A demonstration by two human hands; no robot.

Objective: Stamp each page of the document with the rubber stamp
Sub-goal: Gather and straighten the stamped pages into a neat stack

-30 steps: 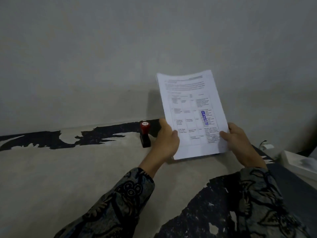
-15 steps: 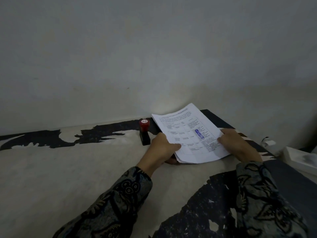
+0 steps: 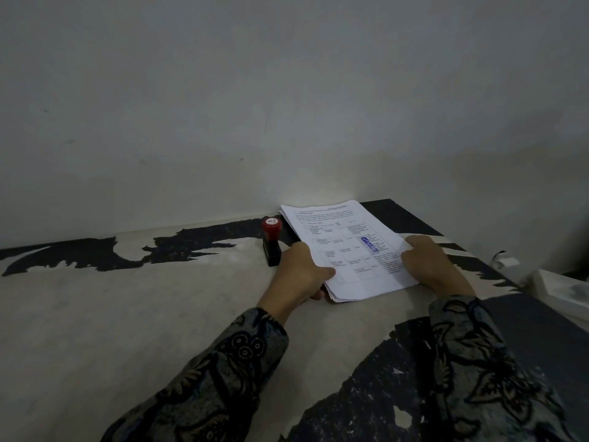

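Note:
A white stack of printed pages, the document, lies nearly flat on the worn table, its near edge slightly raised. The top page carries a table and a blue stamp mark. My left hand grips the stack's near left edge, thumb on top and fingers underneath. My right hand holds the right edge. The rubber stamp, black body with a red round knob, stands upright just left of the document, close to my left hand but untouched.
The table has a pale top with peeled black patches. A plain wall rises right behind the stamp and pages. White objects sit beyond the table's right edge.
The document went from held upright in front of the wall to lowered almost flat on the table. Both hands came down with it and kept their grip. The stamp has not moved.

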